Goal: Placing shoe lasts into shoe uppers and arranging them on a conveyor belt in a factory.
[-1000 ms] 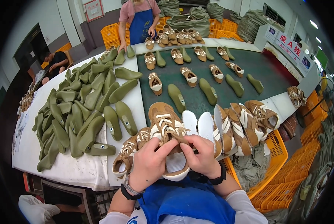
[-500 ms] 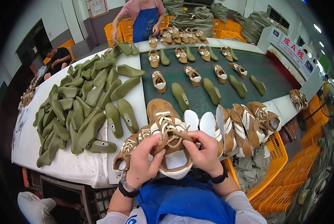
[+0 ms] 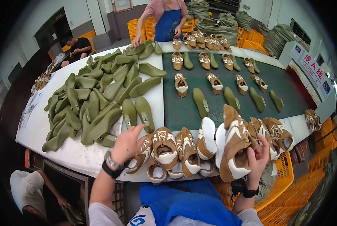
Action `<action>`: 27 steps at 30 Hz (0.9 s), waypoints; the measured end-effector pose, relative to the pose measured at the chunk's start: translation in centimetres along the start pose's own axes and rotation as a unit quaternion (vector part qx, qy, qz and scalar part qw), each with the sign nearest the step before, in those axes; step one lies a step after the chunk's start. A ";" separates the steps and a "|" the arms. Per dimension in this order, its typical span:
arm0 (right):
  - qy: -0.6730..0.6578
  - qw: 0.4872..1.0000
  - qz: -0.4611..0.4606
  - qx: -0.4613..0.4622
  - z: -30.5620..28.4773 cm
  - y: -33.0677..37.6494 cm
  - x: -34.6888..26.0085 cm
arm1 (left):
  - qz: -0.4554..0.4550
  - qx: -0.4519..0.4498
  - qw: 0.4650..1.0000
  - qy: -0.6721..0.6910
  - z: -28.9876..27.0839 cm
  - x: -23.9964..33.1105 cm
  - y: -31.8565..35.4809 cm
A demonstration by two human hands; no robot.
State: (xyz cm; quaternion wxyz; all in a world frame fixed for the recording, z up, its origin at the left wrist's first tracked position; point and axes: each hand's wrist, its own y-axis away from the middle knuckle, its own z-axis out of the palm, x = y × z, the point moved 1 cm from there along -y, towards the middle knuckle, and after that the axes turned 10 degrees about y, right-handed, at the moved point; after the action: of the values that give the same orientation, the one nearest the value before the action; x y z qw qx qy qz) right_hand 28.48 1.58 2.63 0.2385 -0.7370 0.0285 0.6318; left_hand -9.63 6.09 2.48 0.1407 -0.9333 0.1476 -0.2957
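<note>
White worktop carries a heap of olive shoe lasts; dark green surface adjoins on the right. Right hand clamped on the collar of a tan-and-white sneaker, toe pointing away, near the front sneaker row. Left hand: thumb and fingers apart, just beside a sole-up last; contact unclear.

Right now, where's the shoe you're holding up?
In the head view, the brown-and-white shoe is right of centre, held in the right hand, with more shoes on both sides and the orange crate toward its lower right.
</note>
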 end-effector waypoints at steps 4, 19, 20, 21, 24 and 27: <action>0.047 0.998 -0.025 0.026 -1.7 1.2 0.3 | -0.099 -0.162 0.973 -0.128 2.1 -5.0 -5.6; 0.024 0.998 -0.038 0.049 -2.7 2.5 0.7 | -0.208 -0.318 0.915 -0.134 10.2 -13.5 -11.1; 0.029 0.998 -0.040 0.040 -2.4 2.4 0.8 | -0.197 -0.329 0.913 -0.139 10.1 -13.2 -11.1; 0.032 0.998 -0.044 0.028 -2.1 2.2 0.7 | -0.198 -0.328 0.913 -0.140 10.1 -13.2 -11.2; 0.034 0.998 -0.056 0.018 -1.1 2.0 0.8 | -0.181 -0.322 0.919 -0.139 10.0 -13.6 -11.0; 0.032 0.998 -0.051 -0.031 -1.0 2.0 0.8 | -0.181 -0.324 0.917 -0.143 10.0 -13.7 -10.8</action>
State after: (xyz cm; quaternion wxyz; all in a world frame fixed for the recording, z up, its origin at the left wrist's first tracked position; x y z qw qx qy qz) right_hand 28.89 -0.43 1.34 0.2459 -0.7642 -0.0211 0.5959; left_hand -12.36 22.72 -8.60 -0.2059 -0.9708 0.0425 -0.1152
